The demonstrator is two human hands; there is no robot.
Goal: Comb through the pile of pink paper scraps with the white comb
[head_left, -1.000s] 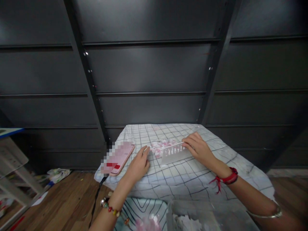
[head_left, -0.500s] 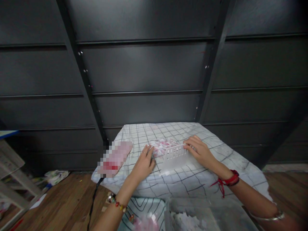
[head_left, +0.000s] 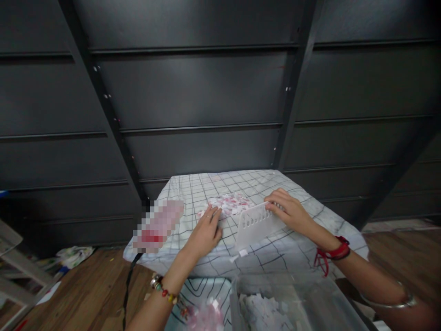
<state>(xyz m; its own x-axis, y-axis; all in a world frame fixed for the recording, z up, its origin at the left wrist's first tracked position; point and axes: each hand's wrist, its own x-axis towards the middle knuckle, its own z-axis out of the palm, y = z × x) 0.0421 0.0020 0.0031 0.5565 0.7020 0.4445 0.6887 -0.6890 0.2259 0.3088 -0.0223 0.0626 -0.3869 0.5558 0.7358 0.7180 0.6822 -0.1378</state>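
Observation:
My right hand [head_left: 285,211] grips the top edge of a white plastic panel [head_left: 257,230] with a row of holes, held tilted near the front of a cloth-covered surface. My left hand [head_left: 206,232] lies on the cloth, fingers stretched out. Its fingertips are at the near left edge of a pile of small white and pink pieces [head_left: 234,202]. A few white pieces [head_left: 243,253] show just beneath the panel's lower left corner, at the front edge of the cloth.
White checked cloth [head_left: 193,188] covers the surface. Below its front edge are a patterned tray [head_left: 203,286] with pink pieces and a clear plastic bin [head_left: 310,287] holding white pieces. A pixelated pink object [head_left: 165,220] with a black cord lies left. Dark panels rise behind.
White pieces now show below the panel's lower left corner. The panel has tilted a little, and the near edge of the pile looks more spread. The view has shifted slightly.

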